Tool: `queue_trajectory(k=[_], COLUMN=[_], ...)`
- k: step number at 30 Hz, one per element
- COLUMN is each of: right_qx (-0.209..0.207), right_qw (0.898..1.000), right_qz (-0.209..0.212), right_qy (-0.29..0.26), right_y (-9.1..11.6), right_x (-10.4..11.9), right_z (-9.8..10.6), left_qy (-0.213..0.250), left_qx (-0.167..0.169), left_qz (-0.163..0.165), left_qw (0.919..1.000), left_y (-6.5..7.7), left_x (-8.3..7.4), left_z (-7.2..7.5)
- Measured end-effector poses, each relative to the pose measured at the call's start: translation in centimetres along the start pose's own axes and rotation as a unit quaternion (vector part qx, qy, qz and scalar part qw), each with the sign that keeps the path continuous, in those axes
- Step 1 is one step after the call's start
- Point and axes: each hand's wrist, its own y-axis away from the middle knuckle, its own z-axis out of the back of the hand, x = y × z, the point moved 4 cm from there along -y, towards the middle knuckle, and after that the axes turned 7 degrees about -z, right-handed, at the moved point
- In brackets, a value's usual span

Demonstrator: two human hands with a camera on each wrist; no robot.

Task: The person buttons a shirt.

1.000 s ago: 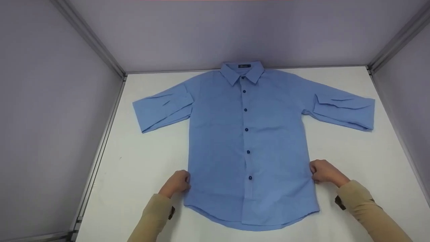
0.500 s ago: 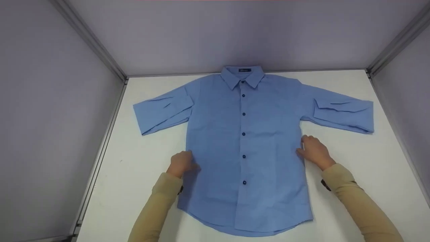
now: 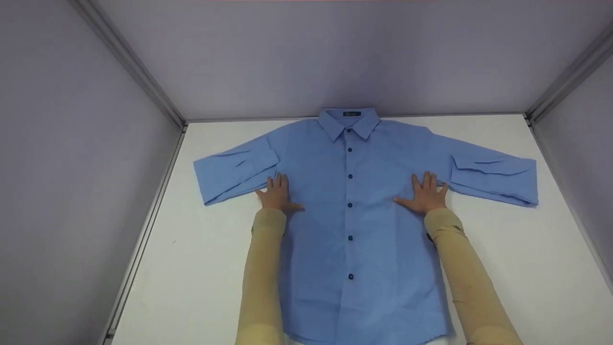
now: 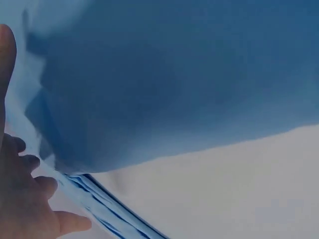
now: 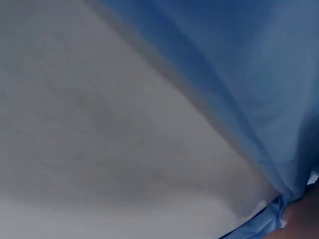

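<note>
A blue button-up shirt (image 3: 316, 239) lies front up on the white table, collar at the far side, with both sleeves folded back on themselves. My left hand (image 3: 278, 195) is spread over the shirt's left side, just below the armpit, its thumb pointing inward across the chest. In the left wrist view, the fingers (image 4: 47, 186) of that hand fan out close to the shirt's side edge. My right hand (image 3: 425, 195) is spread likewise below the other armpit, thumb toward the button row. Only a bit of the right hand (image 5: 301, 219) shows in the right wrist view, at the lower corner.
The white table (image 3: 191, 268) is enclosed by grey panels, a back wall (image 3: 354, 52) and side walls (image 3: 57, 172). The collar (image 3: 347, 123) reaches the table's back edge. The shirt's hem runs to the bottom of the head view.
Both hands let go of the shirt's lower side edges, move up along the body and spread out near the armpits. The shirt appears slightly lower in the head view.
</note>
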Motion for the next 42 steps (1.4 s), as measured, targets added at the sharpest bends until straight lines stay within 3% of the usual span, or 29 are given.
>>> queue_trajectory(k=[4,7,11,13,15,17,19,22,25,28,32,42], right_qx=[0.023,0.03,0.042,0.027,-0.007,-0.051,-0.07,-0.048,-0.006,0.013,0.031,0.06], right_qw=[1.0,0.999,0.999,1.0,0.999,0.997,0.994,0.995,0.995,0.995,0.995,0.994], right_qz=[-0.013,-0.013,-0.013,-0.011,-0.004,0.014,0.037,0.076,0.095,0.097,0.097,0.093], right_qy=[-0.014,-0.009,-0.007,0.007,0.032,0.065,0.07,0.039,-0.001,0.0,0.002,-0.018], right_y=[0.0,-0.1,-0.3,-0.4,-0.4,-0.4,-0.2,0.7,1.9,2.7,3.1,2.1], right_x=[-1.3,-2.4,-2.8,-2.1,-1.0,0.5,1.9,3.4,3.6,3.1,2.2,2.2], right_z=[-0.8,-0.7,-0.1,0.6,1.3,1.6,1.2,-0.3,-1.8,-2.6,-2.9,-2.2], left_qy=[-0.01,0.006,0.0,-0.021,-0.039,-0.057,-0.055,-0.015,0.025,0.014,0.002,0.02], left_qx=[0.033,0.042,0.052,0.061,0.049,0.029,0.006,0.003,0.038,0.051,0.044,0.026], left_qz=[0.022,0.018,0.027,0.037,0.036,0.014,-0.032,-0.122,-0.175,-0.188,-0.193,-0.191], left_qw=[0.9992,0.9989,0.9983,0.9972,0.9974,0.9979,0.9979,0.9924,0.9835,0.9808,0.9803,0.981], left_y=[0.9,1.5,1.2,0.7,0.3,0.0,0.0,0.4,1.1,1.7,1.9,0.3], left_x=[0.7,0.5,0.6,0.7,0.5,-0.1,-1.1,-2.6,-3.4,-3.4,-3.1,-2.7], left_z=[-0.9,-1.0,-1.3,-1.4,-1.3,-0.8,-0.4,-0.5,-1.4,-2.3,-2.7,-3.1])
